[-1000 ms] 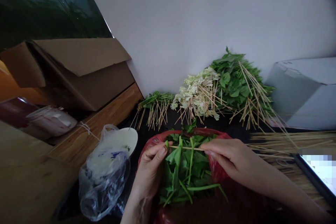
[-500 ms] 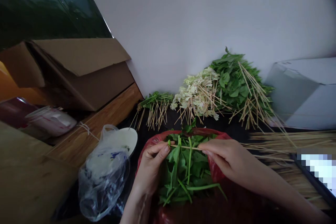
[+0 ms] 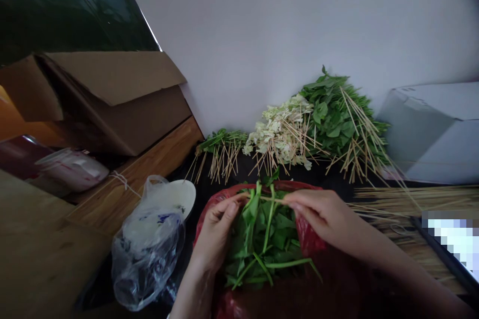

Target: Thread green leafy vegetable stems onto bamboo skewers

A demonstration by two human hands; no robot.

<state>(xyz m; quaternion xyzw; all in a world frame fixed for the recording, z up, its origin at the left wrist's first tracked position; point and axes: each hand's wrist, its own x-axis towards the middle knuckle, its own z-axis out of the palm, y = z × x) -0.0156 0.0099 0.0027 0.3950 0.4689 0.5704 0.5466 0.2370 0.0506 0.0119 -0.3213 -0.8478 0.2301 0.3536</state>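
Note:
A thin bamboo skewer (image 3: 278, 201) spans the gap between my two hands, held nearly level. My right hand (image 3: 318, 213) pinches its right end between thumb and fingers. At the other end my left hand (image 3: 215, 229) is closed, thumb and index finger at the skewer's tip; the exact grip is partly hidden. Two green leaf stems (image 3: 271, 219) cross the skewer, their leaves hanging down. Below lies a heap of leafy greens (image 3: 282, 237) with loose stems, in a red plastic bag (image 3: 310, 237).
Along the wall lie skewered greens (image 3: 333, 109), skewered pale cabbage-like leaves (image 3: 279, 134) and a smaller green bunch (image 3: 224, 139). Loose skewers (image 3: 430, 199) and a screen device (image 3: 449, 244) are right. A clear plastic bag (image 3: 145, 254), white plate (image 3: 183, 194) and cardboard box (image 3: 130, 114) are left.
Both hands and the skewer have risen slightly. The green stem end that stuck up at my left fingertips no longer shows there; the stems on the skewer have shifted a little.

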